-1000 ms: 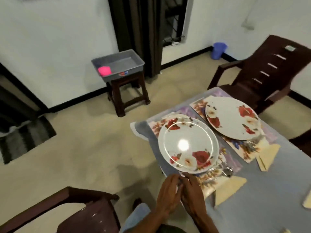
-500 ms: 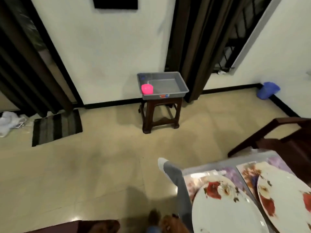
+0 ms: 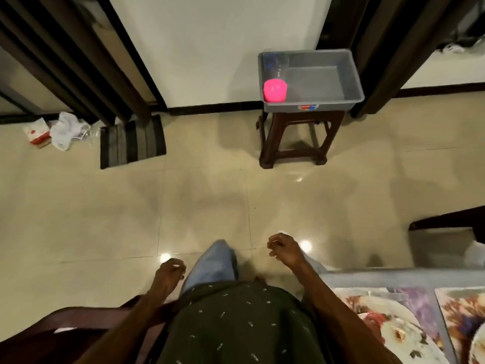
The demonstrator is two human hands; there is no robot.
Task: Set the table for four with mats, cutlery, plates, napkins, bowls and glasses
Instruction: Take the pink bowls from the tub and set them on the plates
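We face the tub on the stool, well apart from the tabletop. Both hands, left and right, hang with fingers loosely curled, holding nothing. We should lift the pink bowl two-handed, minding the clear glasses just behind it.

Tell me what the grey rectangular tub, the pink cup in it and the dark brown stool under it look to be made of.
Grey rectangular tub: apparently moulded plastic, smooth and semi-matt, with thin walls and a rolled rim.
Pink cup: likely plastic, given its bright uniform colour and soft sheen.
Dark brown stool: either moulded plastic or varnished wood; its glossy, rounded legs suggest plastic, but this view cannot settle it.
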